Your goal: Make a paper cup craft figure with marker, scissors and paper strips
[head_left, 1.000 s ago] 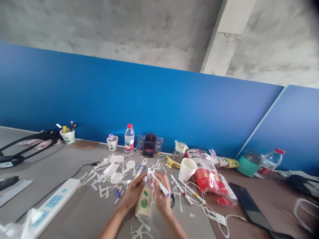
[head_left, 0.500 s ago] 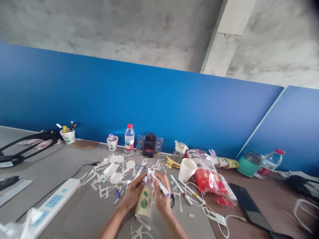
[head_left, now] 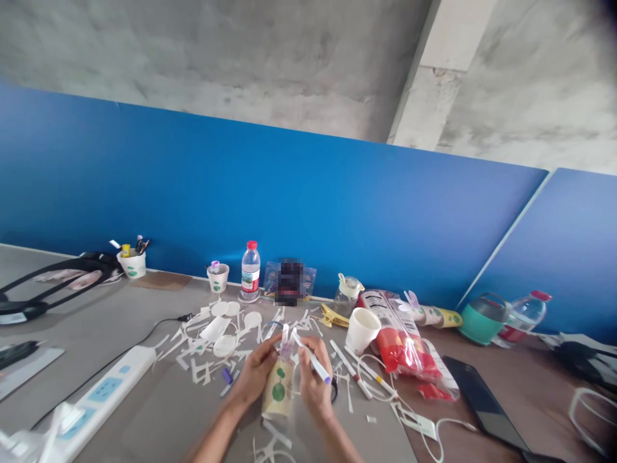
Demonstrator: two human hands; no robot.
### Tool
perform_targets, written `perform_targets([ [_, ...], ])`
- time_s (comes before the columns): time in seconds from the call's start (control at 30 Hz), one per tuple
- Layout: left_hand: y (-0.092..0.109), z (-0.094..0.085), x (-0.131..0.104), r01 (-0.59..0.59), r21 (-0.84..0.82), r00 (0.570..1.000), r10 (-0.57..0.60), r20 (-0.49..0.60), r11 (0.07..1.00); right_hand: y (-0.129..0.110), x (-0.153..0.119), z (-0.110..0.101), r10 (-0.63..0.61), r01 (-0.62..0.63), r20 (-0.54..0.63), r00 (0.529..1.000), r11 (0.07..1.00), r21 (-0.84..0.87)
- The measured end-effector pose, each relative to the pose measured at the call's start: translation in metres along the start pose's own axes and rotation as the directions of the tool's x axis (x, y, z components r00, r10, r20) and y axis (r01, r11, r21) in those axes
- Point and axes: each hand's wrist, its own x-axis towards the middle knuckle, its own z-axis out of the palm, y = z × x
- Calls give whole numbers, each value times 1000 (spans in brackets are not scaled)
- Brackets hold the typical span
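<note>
Cup (head_left: 277, 393): lower middle of the frame, tilted, green blots on its side, a purple-tinted strip (head_left: 288, 349) standing up from its far end.
Left hand (head_left: 258, 373): fingers curled against the cup's upper left side, gripping it; whether they also pinch the strip is hidden.
Right hand (head_left: 314, 378): gripping the marker (head_left: 318, 368) like a pen, its upper end beside the strip; contact cannot be told.
Slip risk: the cup is narrow and rounded, so a loosened left grip could let it roll and send the marker astray.
Strip risk: it looks thin, so a hard push from the marker could bend it or pull it loose.
Smear risk: if the ink is wet, fingers this near could rub it.
Knock risk: a wide swing of the right hand could tip the white cup (head_left: 362, 331) or roll the loose markers (head_left: 353, 370), right of centre.
Hands: two, one thing gripped in each.
Loose markers: two.
Bottles (head_left: 250, 276): two, one just left of centre, one far right.
Pen cups (head_left: 131, 265): two, left and centre left.
White cup: one.
Discs (head_left: 224, 346): at least four, left of centre, partly overlapping.
Power strip (head_left: 113, 393): one, lower left.
Phone (head_left: 482, 400): one, lower right.
Scraps (head_left: 200, 368): too many and tangled on the bench (head_left: 178, 418) to count.
</note>
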Motion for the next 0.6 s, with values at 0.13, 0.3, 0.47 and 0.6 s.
perform_targets([
  [0.13, -1, -1, 0, -15, 15, 1000, 15, 6, 1000, 0, -2, 2, -35, 35, 52, 998, 999, -9],
  [0.3, 4, 0, -1, -43, 51, 999, 43, -14, 998, 0, -3, 2, -58, 59, 81, 995, 998, -12],
  [0.47, 11, 4, -4, -17, 48, 1000, 18, -14, 999, 0, -2, 1, -37, 36, 55, 998, 999, 5],
  [0.6, 13, 4, -4, -21, 59, 1000, 21, -9, 998, -2, 0, 0, -35, 35, 59, 998, 999, 5],
])
